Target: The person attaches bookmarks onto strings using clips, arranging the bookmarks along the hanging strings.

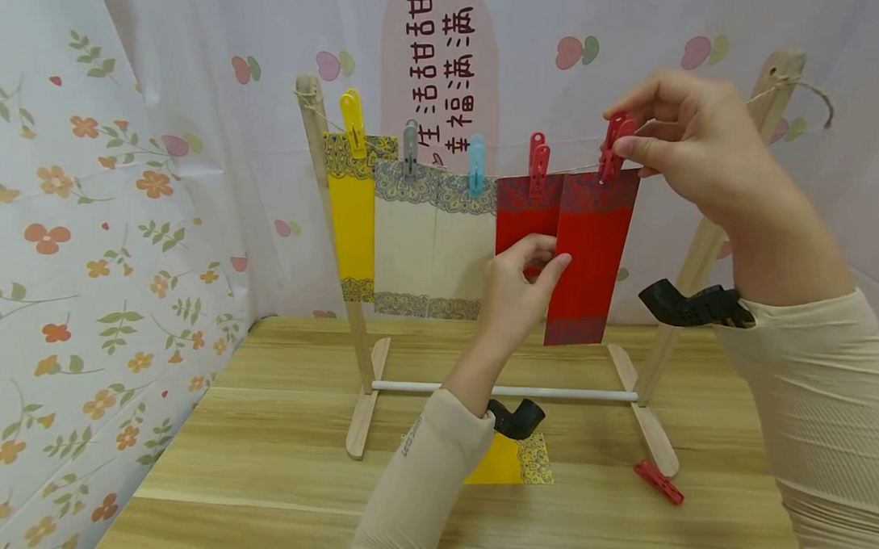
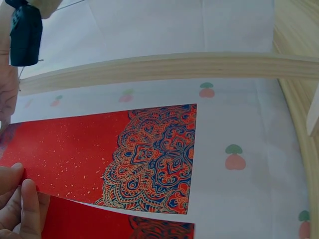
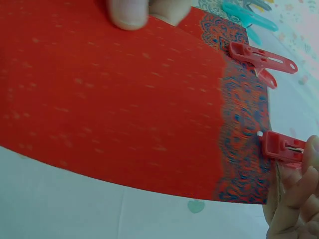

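Observation:
A red paper card (image 1: 588, 263) with gold flecks and a blue-and-red patterned border at each end hangs at the right of the string. My left hand (image 1: 515, 289) pinches its left edge between thumb and fingers. With my right hand (image 1: 713, 151) I grip a red clothespin (image 1: 612, 155) at the card's top edge. In the right wrist view that clothespin (image 3: 281, 147) overlaps the patterned border. A second red card (image 1: 517, 217), partly behind the first and my left hand, hangs under another red clothespin (image 1: 538, 169).
A yellow card (image 1: 352, 223) and pale cards (image 1: 404, 249) hang further left under yellow, grey and blue clothespins. The string runs between the posts of a wooden stand (image 1: 657, 371) with a white crossbar (image 1: 566, 394). On the table (image 1: 259, 454) lie a yellow card (image 1: 501, 462) and a loose red clothespin (image 1: 659, 482).

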`<state>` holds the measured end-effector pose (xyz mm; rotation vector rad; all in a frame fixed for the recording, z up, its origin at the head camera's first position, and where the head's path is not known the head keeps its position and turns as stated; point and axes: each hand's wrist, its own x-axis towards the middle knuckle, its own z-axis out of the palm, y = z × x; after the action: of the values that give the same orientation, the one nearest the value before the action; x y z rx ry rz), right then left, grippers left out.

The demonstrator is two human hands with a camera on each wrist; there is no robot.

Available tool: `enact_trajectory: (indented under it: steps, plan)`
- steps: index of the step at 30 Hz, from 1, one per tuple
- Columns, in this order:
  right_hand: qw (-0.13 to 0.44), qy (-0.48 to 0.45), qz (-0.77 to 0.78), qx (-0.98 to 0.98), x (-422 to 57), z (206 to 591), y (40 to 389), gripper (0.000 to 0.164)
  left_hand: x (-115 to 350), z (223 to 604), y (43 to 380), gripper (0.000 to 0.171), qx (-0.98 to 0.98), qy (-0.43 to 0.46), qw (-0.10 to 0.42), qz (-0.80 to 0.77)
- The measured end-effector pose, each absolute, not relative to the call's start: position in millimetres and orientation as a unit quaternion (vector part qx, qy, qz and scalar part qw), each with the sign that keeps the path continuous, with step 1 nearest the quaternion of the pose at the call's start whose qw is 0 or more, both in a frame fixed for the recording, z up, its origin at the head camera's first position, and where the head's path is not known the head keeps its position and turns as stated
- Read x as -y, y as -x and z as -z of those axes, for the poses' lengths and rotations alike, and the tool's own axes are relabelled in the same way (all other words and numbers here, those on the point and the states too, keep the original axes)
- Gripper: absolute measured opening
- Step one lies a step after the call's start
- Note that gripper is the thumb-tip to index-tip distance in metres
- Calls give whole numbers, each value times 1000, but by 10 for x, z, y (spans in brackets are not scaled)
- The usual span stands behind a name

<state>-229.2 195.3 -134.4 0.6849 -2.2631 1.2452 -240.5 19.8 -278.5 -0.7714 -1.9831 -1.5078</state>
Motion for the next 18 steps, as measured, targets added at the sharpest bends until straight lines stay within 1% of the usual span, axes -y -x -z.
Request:
enact_trajectory:
  steps: [10,15,18]
  plan:
    - [219,-254,-454,826,-1996,1386,2257,26,-212,2716,2379,17,736,291,252,557]
    - [217,-245,-434,840,-2001,1390,2254,31,-198,2724,2387,17,738,294,254,552]
    - [214,-236,-430,845,-2003,1399,2251,34,-174,2757,2384,17,738,295,246,555]
